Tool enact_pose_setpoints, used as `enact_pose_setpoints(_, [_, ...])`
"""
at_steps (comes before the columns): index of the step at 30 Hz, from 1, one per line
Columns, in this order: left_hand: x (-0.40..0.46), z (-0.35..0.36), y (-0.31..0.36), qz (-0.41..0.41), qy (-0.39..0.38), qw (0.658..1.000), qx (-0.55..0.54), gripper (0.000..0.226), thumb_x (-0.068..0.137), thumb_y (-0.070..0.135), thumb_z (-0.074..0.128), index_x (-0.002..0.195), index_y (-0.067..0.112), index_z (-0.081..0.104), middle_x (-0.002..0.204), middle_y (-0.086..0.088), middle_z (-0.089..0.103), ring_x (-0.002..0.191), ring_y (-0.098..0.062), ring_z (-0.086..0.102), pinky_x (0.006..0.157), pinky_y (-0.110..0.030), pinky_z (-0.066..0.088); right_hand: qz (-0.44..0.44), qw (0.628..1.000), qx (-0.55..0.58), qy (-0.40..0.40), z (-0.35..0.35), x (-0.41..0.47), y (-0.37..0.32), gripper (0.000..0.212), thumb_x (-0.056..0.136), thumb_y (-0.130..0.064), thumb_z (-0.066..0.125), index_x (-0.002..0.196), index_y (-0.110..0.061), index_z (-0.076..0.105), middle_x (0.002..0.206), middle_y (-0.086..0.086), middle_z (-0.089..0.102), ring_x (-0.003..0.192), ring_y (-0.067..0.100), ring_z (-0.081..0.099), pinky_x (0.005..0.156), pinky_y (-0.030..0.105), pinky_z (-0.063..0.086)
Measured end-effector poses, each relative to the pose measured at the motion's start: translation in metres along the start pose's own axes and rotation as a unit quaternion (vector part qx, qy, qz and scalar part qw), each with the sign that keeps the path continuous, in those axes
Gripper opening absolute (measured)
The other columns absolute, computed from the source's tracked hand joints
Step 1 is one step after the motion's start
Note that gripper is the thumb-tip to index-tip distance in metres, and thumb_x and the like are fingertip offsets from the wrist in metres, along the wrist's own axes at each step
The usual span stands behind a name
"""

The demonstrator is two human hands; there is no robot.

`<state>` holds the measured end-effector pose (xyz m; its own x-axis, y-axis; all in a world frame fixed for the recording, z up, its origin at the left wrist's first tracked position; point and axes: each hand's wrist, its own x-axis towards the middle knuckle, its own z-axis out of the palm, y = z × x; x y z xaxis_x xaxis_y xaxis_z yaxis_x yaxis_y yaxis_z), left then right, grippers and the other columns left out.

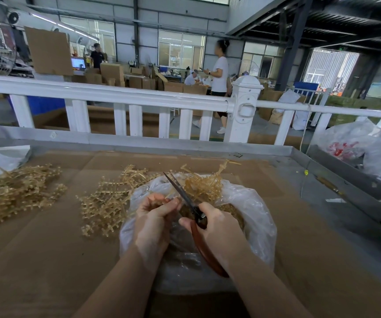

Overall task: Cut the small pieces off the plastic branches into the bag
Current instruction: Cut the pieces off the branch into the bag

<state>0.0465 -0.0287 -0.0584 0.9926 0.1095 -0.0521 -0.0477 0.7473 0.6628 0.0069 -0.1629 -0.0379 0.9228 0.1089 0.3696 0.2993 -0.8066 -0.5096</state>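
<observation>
Pale golden plastic branches [107, 203] lie on brown cardboard [47, 260]; clear bag [253, 221], red-brown scissor handles [204, 251], white fence [120, 95].

tan plastic branches [107, 203] beside open clear bag [253, 216]

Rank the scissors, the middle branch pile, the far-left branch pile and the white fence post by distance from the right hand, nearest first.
1. Scissors, gripped in the right hand.
2. Middle branch pile, left of the bag.
3. Far-left branch pile.
4. White fence post, beyond the table.
</observation>
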Motion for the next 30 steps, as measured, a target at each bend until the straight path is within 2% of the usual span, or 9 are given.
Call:
enact_pose_setpoints(4, [-0.001, 0.001, 0.004, -0.023, 0.002, 0.999, 0.045, 0.038, 0.082, -0.009, 0.051, 0.111, 0.012, 0.064, 0.083, -0.012, 0.066, 0.074, -0.022, 0.067, 0.062, -0.026, 0.058, -0.011, 1.000, -0.013, 0.014, -0.004, -0.004, 0.004, 0.034, 0.085, -0.060, 0.054, 0.096, -0.027, 0.056, 0.078, -0.010, 0.061, 0.073, 0.007, 0.058, 0.060, 0.014, 0.039])
enact_pose_setpoints(7, [-0.004, 0.004, 0.005, -0.044, -0.012, 0.996, 0.078, 0.029, 0.092, 0.019, 0.053, 0.117, 0.008, 0.064, 0.098, -0.015, 0.070, 0.087, -0.026, 0.067, 0.078, -0.034, 0.056, -0.025, 1.000, -0.010, 0.015, -0.008, -0.006, 0.006, 0.032, 0.085, -0.058, 0.056, 0.091, -0.027, 0.054, 0.073, -0.010, 0.057, 0.068, 0.006, 0.055, 0.057, 0.011, 0.034])
enact_pose_setpoints(9, [-0.005, 0.007, 0.007, -0.071, -0.037, 0.992, 0.096, 0.041, 0.094, 0.030, 0.051, 0.124, 0.003, 0.060, 0.117, -0.022, 0.065, 0.108, -0.035, 0.063, 0.098, -0.045, 0.048, -0.035, 0.999, -0.005, 0.006, -0.010, -0.007, 0.005, 0.029, 0.085, -0.058, 0.056, 0.087, -0.029, 0.051, 0.069, -0.013, 0.052, 0.065, 0.003, 0.051, 0.056, 0.010, 0.034])
enact_pose_setpoints(12, [-0.009, 0.011, 0.010, -0.086, -0.055, 0.991, 0.083, 0.057, 0.084, 0.032, 0.055, 0.129, -0.004, 0.055, 0.126, -0.026, 0.060, 0.119, -0.040, 0.056, 0.109, -0.051, 0.037, -0.046, 0.999, -0.006, -0.007, -0.010, -0.008, 0.003, 0.028, 0.085, -0.058, 0.056, 0.087, -0.031, 0.048, 0.069, -0.015, 0.048, 0.064, 0.002, 0.047, 0.056, 0.009, 0.035])
enact_pose_setpoints(15, [-0.009, 0.011, 0.008, -0.061, -0.056, 0.992, 0.090, 0.055, 0.080, 0.025, 0.057, 0.123, -0.009, 0.055, 0.122, -0.028, 0.059, 0.110, -0.040, 0.059, 0.104, -0.049, 0.042, -0.053, 0.999, -0.009, -0.001, -0.010, -0.009, 0.003, 0.029, 0.085, -0.057, 0.056, 0.086, -0.029, 0.049, 0.069, -0.014, 0.048, 0.064, 0.001, 0.045, 0.055, 0.009, 0.034])
enact_pose_setpoints(20, [-0.006, 0.008, 0.006, -0.048, -0.029, 0.997, 0.061, 0.035, 0.092, 0.008, 0.053, 0.123, -0.008, 0.055, 0.102, -0.018, 0.057, 0.092, -0.031, 0.051, 0.078, -0.033, 0.045, -0.071, 0.997, -0.025, 0.017, -0.007, -0.011, 0.006, 0.038, 0.085, -0.060, 0.055, 0.094, -0.023, 0.057, 0.075, -0.011, 0.054, 0.065, 0.003, 0.046, 0.055, 0.008, 0.033])
enact_pose_setpoints(24, [-0.004, 0.006, 0.007, -0.074, -0.064, 0.993, 0.067, 0.036, 0.098, 0.010, 0.044, 0.134, 0.005, 0.051, 0.110, -0.014, 0.062, 0.090, -0.025, 0.055, 0.071, -0.028, 0.045, -0.086, 0.996, -0.012, 0.019, -0.006, -0.012, 0.005, 0.036, 0.085, -0.057, 0.057, 0.098, -0.024, 0.059, 0.080, -0.011, 0.058, 0.069, 0.002, 0.050, 0.058, 0.007, 0.034])
enact_pose_setpoints(26, [-0.004, 0.004, 0.009, -0.089, -0.101, 0.990, 0.046, 0.037, 0.096, 0.008, 0.044, 0.132, 0.010, 0.053, 0.099, -0.008, 0.068, 0.076, -0.017, 0.063, 0.065, -0.026, 0.051, -0.093, 0.995, -0.005, 0.023, -0.005, -0.012, 0.003, 0.035, 0.085, -0.056, 0.058, 0.097, -0.023, 0.059, 0.080, -0.011, 0.058, 0.070, 0.003, 0.051, 0.060, 0.006, 0.034])
enact_pose_setpoints(30, [-0.004, 0.003, 0.011, -0.093, -0.147, 0.984, 0.029, 0.038, 0.080, 0.020, 0.056, 0.118, 0.014, 0.055, 0.092, -0.007, 0.059, 0.074, -0.018, 0.050, 0.074, -0.030, 0.047, -0.080, 0.996, 0.000, 0.040, -0.006, -0.011, 0.003, 0.035, 0.084, -0.057, 0.057, 0.094, -0.023, 0.059, 0.076, -0.011, 0.058, 0.068, 0.005, 0.051, 0.057, 0.008, 0.033])
